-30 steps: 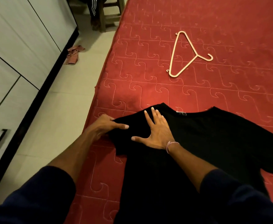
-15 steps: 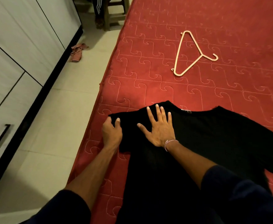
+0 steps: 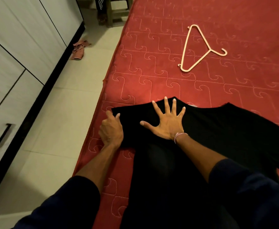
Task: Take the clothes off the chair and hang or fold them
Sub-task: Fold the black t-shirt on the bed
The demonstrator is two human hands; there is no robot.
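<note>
One black shirt (image 3: 218,138), one hanger (image 3: 199,47), two hands (image 3: 111,129), one floor rag (image 3: 79,49).

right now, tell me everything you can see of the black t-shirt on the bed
The black t-shirt is plain, soft dark fabric, spread flat on the red quilted mattress near its left edge, neckline pointing away. Its left sleeve lies folded in over the body. The right hand presses flat on that fold, fingers spread; the left hand grips the folded edge. The far sleeve is still out.

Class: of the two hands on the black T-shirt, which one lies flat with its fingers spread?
The right hand, wearing a wrist thread: it presses flat on the T-shirt. The left hand curls round the sleeve edge.
</note>
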